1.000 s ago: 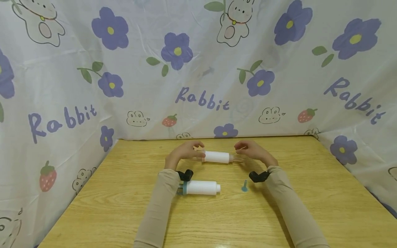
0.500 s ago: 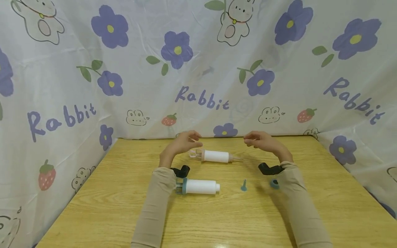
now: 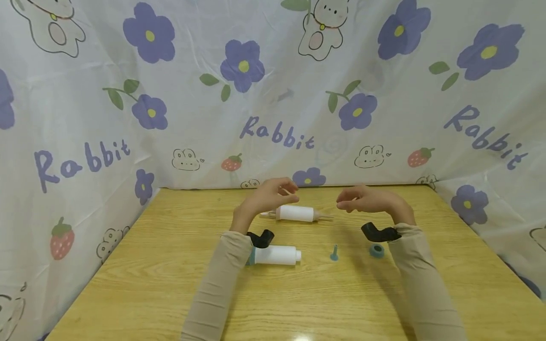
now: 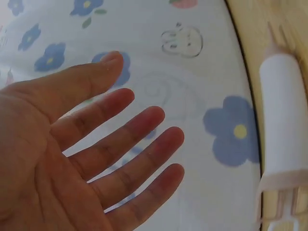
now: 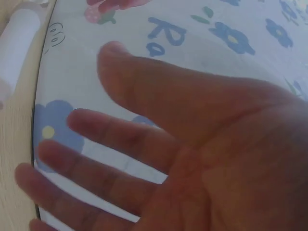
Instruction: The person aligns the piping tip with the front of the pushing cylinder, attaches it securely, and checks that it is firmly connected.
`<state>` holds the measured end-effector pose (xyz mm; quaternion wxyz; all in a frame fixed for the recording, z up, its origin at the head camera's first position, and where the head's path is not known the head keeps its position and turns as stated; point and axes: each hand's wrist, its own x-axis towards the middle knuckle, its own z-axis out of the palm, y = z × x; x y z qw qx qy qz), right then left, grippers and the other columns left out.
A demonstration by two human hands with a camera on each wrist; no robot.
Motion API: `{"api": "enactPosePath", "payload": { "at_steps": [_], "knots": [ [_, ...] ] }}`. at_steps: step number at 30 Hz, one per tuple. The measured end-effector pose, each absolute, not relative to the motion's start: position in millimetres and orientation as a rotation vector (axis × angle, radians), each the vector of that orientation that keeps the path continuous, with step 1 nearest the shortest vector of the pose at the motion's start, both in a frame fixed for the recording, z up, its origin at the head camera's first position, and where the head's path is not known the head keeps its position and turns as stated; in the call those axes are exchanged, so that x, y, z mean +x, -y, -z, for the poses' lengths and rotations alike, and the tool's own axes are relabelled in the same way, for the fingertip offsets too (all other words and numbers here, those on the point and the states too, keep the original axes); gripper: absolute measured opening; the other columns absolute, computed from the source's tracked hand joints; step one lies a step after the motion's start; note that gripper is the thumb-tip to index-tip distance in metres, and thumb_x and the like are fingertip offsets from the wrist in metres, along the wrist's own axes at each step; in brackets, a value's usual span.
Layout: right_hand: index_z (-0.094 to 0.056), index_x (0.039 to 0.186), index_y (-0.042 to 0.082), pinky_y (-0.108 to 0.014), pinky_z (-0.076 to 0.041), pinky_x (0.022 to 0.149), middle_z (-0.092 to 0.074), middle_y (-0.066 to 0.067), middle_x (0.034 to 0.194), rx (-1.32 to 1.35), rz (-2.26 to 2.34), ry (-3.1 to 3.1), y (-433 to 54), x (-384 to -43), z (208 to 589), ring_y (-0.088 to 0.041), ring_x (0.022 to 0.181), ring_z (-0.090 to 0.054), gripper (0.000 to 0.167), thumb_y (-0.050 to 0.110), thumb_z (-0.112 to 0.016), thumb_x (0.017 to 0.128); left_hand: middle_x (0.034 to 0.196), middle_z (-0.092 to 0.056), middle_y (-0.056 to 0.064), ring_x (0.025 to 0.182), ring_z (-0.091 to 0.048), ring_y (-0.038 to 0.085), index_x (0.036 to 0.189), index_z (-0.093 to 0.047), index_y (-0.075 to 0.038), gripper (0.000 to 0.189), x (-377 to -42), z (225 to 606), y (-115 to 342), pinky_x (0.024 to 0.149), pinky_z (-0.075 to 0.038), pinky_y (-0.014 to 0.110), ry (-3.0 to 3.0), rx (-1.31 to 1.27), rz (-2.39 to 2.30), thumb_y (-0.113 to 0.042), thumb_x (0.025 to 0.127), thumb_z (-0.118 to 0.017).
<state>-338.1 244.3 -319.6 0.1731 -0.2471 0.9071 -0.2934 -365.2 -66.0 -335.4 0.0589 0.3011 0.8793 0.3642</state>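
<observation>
My left hand (image 3: 275,195) hovers over the far part of the table, its fingers spread and loosely bent, holding nothing. Level with it on the right is my right hand (image 3: 362,199), also holding nothing, fingers relaxed. Beneath and between them lies a white cylinder with pinkish end pieces (image 3: 297,213), thin prongs pointing right; neither hand touches it. In the left wrist view, that cylinder (image 4: 284,113) shows a frame-like piece at its near end. Nearer me lies a white cylinder with a teal end (image 3: 276,255), partly hidden by the left wrist's black mount.
A small teal peg with a round base (image 3: 334,254) stands on the wooden table (image 3: 298,293). Right of it sits a teal ring-shaped cap (image 3: 377,251), close to the right wrist. A printed cloth (image 3: 273,94) hangs along the table's back edge and sides.
Both hands have lifted off the pinkish-ended cylinder. The right hand moved right, uncovering the teal cap. The left went left, then back right. The cylinder stays on the table.
</observation>
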Motion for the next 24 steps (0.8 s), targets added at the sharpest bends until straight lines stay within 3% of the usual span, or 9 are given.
{"api": "enactPosePath", "payload": {
  "at_steps": [8, 15, 24],
  "knots": [
    [-0.058, 0.131, 0.002, -0.053, -0.051, 0.095, -0.064, -0.018, 0.127, -0.64, 0.673, -2.567, -251.3, -329.3, 322.8, -0.035, 0.111, -0.065, 0.047, 0.039, -0.053, 0.103, 0.135, -0.061, 0.011, 0.122, -0.06, 0.026, 0.137, -0.055, -0.021, 0.057, -350.0, 354.0, 13.2, 0.097, -0.052, 0.037, -2.508, 1.041, -0.64, -0.044, 0.088, -0.075],
    [-0.059, 0.126, 0.001, -0.055, -0.052, 0.094, -0.061, -0.025, 0.13, -0.571, 0.678, -2.562, -254.7, -330.9, 329.5, -0.041, 0.11, -0.064, 0.043, 0.036, -0.055, 0.102, 0.132, -0.063, 0.012, 0.119, -0.062, 0.025, 0.134, -0.058, -0.014, 0.053, -339.1, 368.5, -22.6, 0.091, -0.053, 0.029, -2.447, 1.178, -0.568, -0.039, 0.09, -0.075],
    [-0.059, 0.124, 0.0, -0.056, -0.053, 0.09, -0.062, -0.026, 0.125, -0.508, 0.605, -2.543, -256.6, -329.1, 340.6, -0.043, 0.109, -0.064, 0.041, 0.034, -0.058, 0.101, 0.117, -0.066, 0.001, 0.103, -0.061, 0.011, 0.119, -0.066, -0.018, 0.039, -326.6, 384.8, -45.8, 0.084, -0.051, 0.024, -2.409, 1.149, -0.375, -0.034, 0.086, -0.079]
  ]
}}
